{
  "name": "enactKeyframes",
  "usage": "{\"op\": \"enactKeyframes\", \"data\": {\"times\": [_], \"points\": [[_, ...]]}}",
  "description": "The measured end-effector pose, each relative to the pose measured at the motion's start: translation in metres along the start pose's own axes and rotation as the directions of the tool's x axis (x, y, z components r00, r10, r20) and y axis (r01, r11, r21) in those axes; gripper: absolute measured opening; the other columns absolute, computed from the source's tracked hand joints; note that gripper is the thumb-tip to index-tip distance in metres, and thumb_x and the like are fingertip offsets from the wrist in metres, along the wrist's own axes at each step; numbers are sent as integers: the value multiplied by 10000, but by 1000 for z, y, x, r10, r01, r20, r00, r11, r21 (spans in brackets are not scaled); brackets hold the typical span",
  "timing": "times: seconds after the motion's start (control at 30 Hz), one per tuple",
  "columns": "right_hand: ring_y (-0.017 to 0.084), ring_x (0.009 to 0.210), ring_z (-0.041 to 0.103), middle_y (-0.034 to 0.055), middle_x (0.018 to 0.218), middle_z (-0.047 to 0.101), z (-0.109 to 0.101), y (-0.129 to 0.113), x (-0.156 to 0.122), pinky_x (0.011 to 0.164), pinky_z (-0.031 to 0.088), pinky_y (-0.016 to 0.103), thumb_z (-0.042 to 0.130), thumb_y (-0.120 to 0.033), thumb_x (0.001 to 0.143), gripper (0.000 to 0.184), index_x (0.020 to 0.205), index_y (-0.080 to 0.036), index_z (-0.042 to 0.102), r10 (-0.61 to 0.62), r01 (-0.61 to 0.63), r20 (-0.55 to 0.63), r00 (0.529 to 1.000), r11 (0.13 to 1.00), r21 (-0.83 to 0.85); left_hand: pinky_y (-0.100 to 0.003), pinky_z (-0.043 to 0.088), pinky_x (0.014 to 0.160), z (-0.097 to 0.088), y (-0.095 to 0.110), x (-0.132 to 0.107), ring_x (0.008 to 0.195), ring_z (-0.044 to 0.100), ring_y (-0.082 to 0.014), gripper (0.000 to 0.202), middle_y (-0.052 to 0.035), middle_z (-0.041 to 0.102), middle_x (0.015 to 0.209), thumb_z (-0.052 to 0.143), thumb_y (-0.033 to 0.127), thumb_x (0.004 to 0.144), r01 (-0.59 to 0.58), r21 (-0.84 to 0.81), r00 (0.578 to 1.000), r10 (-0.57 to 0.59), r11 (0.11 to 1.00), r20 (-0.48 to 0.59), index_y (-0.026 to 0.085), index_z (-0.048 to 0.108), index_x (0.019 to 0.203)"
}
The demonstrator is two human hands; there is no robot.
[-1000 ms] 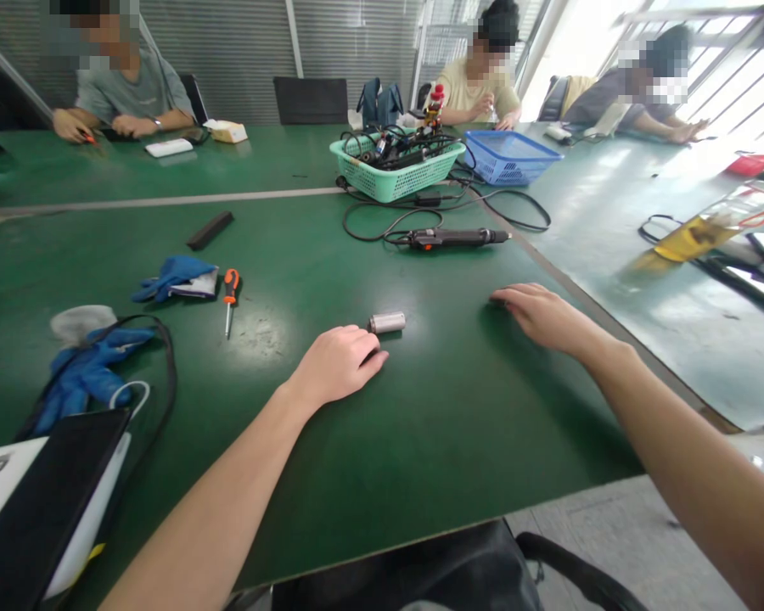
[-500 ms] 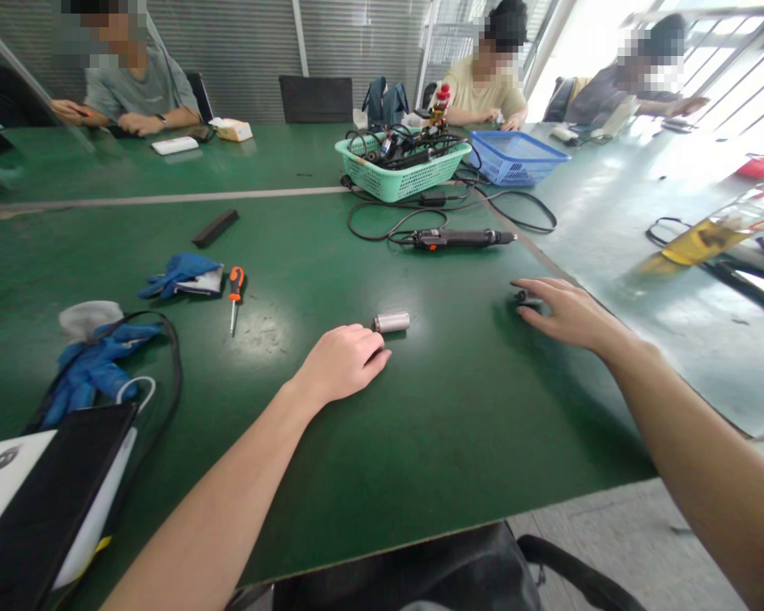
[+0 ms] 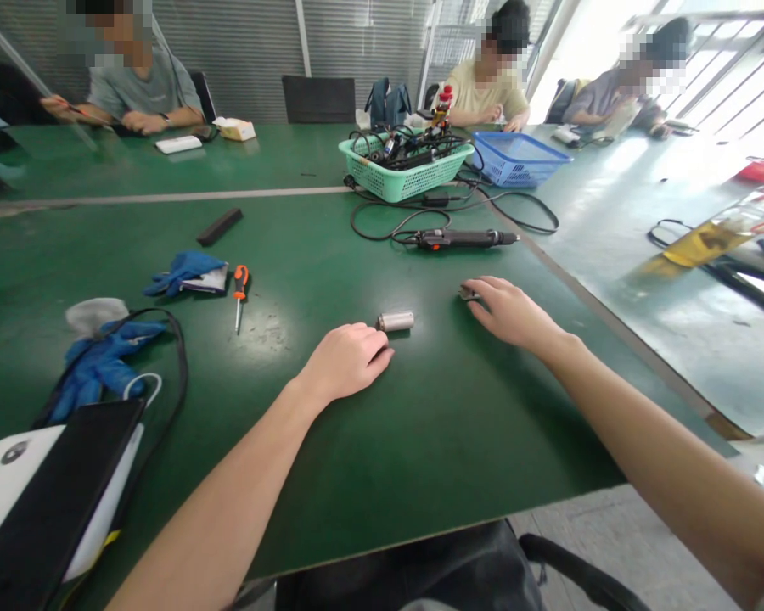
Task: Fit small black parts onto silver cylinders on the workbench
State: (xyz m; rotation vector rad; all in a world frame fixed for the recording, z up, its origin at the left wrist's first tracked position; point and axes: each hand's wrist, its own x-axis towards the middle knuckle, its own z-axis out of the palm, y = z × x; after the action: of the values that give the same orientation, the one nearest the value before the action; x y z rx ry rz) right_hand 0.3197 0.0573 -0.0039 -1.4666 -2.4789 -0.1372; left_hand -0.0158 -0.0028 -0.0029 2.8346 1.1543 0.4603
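Note:
My left hand [image 3: 347, 361] rests on the green table [image 3: 420, 441] with its fingers curled and closed; whatever may be under them is hidden. Just beyond its knuckles lies a short silver metal cylinder [image 3: 396, 322] on its side. To the right, my right hand [image 3: 506, 307] pinches a small dark metallic part [image 3: 467, 294] between thumb and fingers, low over the table. Most of that part is covered, so its kind does not show. Beyond this hand lies a black electric screwdriver [image 3: 464, 239] with its cord.
An orange-handled screwdriver [image 3: 240, 293], blue gloves [image 3: 188, 271] and a dark bar [image 3: 220, 227] lie on the left. Near front left is a black phone-like slab [image 3: 70, 484]. A green basket [image 3: 401, 182] of cables and a blue basket [image 3: 519, 161] stand behind. Several people sit across.
My right hand has moved left across the table with the small part, closer to the silver cylinder. My left hand stays in place.

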Motion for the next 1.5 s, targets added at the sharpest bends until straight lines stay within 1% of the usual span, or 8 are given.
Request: {"op": "enactKeyframes", "data": {"times": [0.17, 0.37, 0.5, 0.73, 0.9, 1.2, 1.37, 1.5], "points": [[310, 1110, 629, 133, 1202, 659, 5, 35, -7, 977, 506, 451, 424, -348, 984, 399, 1321, -194, 572, 17, -18, 52, 998, 1000, 24, -333, 478, 777, 1, -1, -1, 831, 626, -195, 275, -55, 698, 875, 448, 324, 1008, 1, 13, 1000, -1, 1000, -10, 182, 637, 870], [327, 1024, 652, 173, 1166, 690, -3, 98, -49, 890, 505, 444, 468, -348, 955, 390, 1286, -193, 605, 153, -151, 24, 988, 986, -74, -333, 477, 763, 0, -2, -3, 818, 625, -198, 268, -56, 695, 864, 458, 325, 999, -3, 22, 1000, 3, 1000, -23, 186, 625, 842], [332, 1039, 652, 174, 1176, 691, -4, 110, -62, 906, 508, 449, 467, -341, 945, 409, 1297, -183, 603, 194, -192, 14, 981, 976, -99, -328, 476, 753, -1, 0, -2, 810, 625, -194, 251, -56, 695, 854, 464, 312, 995, -2, 10, 999, 3, 1000, -34, 187, 635, 861], [321, 1014, 660, 145, 1153, 701, -1, 100, -62, 906, 523, 460, 502, -306, 903, 444, 1312, -171, 610, 199, -202, -39, 979, 974, -99, -334, 482, 771, -1, 2, -1, 847, 631, -203, 247, -59, 704, 881, 466, 316, 995, 4, 0, 1000, -4, 1000, -23, 192, 641, 873], [316, 1052, 645, 137, 1162, 688, -2, 98, -62, 966, 498, 461, 469, -402, 955, 466, 1339, -173, 600, 188, -191, -43, 981, 977, -89, -336, 479, 774, -1, 2, 0, 843, 630, -202, 248, -59, 698, 879, 460, 316, 999, 12, 0, 1000, -12, 1000, -8, 188, 640, 887], [291, 1017, 620, 111, 1076, 681, 5, 79, -53, 962, 497, 459, 423, -396, 993, 359, 1086, -233, 729, 124, -126, -101, 987, 992, -16, -334, 476, 771, 0, 2, 2, 834, 628, -202, 239, -59, 690, 872, 463, 319, 997, 16, -4, 1000, -16, 1000, -1, 191, 633, 888], [287, 1011, 609, 110, 1053, 677, -4, 37, -51, 929, 517, 460, 465, -351, 983, 311, 1075, -234, 738, 25, -19, -82, 996, 998, 68, -333, 475, 771, 2, 2, 3, 830, 627, -200, 225, -54, 694, 867, 472, 307, 990, 10, -11, 1000, -10, 1000, -20, 197, 638, 886], [264, 1002, 596, 111, 1079, 656, -16, -33, -46, 904, 520, 431, 462, -296, 1001, 277, 1085, -234, 719, -199, 198, -8, 980, 969, 144, -336, 480, 778, 2, 3, 5, 838, 630, -201, 233, -57, 697, 875, 468, 311, 990, 2, -23, 1000, -3, 1000, -18, 193, 640, 886]]}}
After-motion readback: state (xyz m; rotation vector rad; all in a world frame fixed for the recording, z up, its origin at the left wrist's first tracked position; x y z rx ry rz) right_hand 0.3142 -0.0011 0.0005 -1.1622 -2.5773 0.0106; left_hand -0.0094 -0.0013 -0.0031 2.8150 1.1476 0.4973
